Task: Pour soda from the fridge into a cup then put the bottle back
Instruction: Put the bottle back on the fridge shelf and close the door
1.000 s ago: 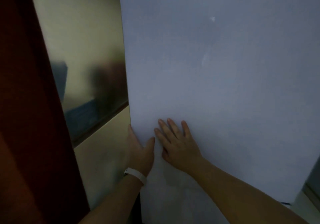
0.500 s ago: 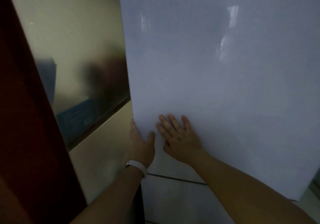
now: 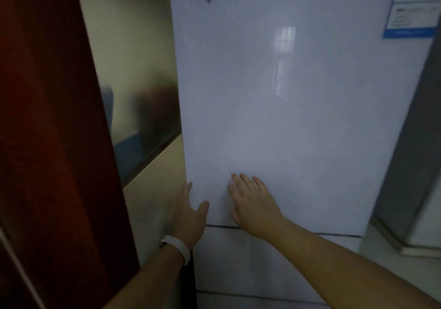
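Your right hand (image 3: 250, 203) lies flat on the white fridge door (image 3: 286, 117), its fingers (image 3: 245, 182) straight and a little apart. Your left hand (image 3: 191, 215) rests at the door's left edge with the thumb (image 3: 202, 207) on the front, but I cannot tell whether its other fingers hook behind. The door looks closed, which fits both fetching the soda and having returned it, so keep both hands at this edge and move steadily; no bottle or cup is in view.

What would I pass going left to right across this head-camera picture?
A dark red wooden panel → glossy beige wall → left hand → right hand → energy label sticker.
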The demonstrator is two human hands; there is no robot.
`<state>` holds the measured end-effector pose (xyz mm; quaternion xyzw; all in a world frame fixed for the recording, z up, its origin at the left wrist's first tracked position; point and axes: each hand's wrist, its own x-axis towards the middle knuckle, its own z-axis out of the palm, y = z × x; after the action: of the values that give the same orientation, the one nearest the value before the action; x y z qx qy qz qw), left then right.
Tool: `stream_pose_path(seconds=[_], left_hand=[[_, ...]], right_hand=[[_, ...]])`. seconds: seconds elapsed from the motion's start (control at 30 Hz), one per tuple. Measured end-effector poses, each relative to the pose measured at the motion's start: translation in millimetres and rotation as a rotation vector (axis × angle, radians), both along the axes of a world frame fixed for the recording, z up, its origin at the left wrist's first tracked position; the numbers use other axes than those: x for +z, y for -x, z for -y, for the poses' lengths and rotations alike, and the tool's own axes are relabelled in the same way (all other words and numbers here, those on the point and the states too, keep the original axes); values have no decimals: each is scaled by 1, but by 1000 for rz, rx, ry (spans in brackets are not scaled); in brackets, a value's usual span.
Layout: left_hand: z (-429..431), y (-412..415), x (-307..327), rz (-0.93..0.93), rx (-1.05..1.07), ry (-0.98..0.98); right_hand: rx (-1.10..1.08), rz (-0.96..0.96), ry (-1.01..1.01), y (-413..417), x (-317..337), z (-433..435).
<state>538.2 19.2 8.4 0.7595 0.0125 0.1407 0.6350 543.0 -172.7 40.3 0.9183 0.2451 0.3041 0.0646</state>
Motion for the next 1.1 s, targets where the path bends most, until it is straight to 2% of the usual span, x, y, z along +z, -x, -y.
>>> stream_pose_path(seconds=[0.07,0.17,0.27,0.53,0.83,1.1], left_hand=[[1,28,-10,14,-58,-69],[3,65,-20,173,-107,-324],[5,94,-34,198,-197,-572],[24,153,-57,244,-482,-828],[94,236,-56,338,-688,-949],[187,393,-42,483,-960,-960]], right_hand=[[-21,-34,-52,28,-10,7],[-103,-152,-143,71,-26,20],[-218,-278,-159,113,-38,34],[-424,-544,-320,219,-52,75],[-636,-553,-482,369,-46,134],[-895,-486,-538,572,-50,170]])
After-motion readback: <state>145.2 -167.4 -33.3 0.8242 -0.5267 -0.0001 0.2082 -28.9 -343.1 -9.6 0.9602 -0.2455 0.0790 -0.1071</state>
